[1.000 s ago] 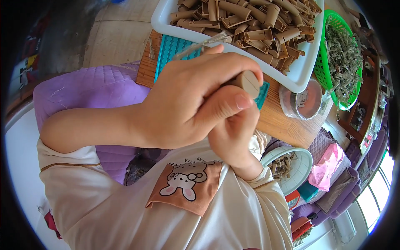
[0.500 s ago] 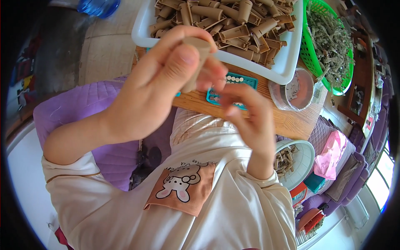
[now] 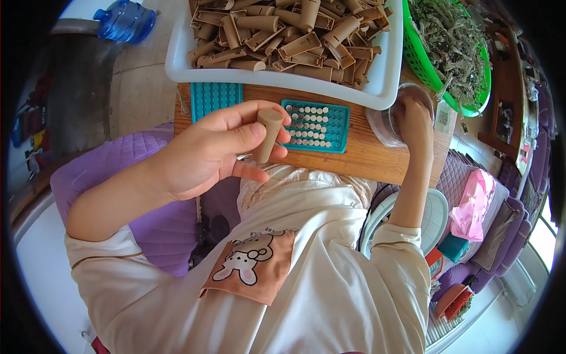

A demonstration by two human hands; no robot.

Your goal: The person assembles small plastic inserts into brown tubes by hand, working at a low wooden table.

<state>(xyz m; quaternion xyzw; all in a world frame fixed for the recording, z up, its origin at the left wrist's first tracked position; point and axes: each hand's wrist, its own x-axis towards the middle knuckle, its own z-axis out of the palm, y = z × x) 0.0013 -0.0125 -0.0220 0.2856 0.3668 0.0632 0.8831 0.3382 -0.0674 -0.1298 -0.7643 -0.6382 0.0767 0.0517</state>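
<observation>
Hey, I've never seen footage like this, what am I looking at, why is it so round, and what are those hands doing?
The single picture comes from a wide fisheye camera worn on a person's head, looking down, so straight edges bend near the rim. There is no machine, only the person's two bare hands. The left hand holds up a tan plastic tube between thumb and fingers. The right hand reaches into a clear round container on the wooden board. Also on the board are a teal grid tray partly filled with pale round pieces, and a white tray heaped with more tan tubes. A green basket of dried herbs sits beside it.
</observation>
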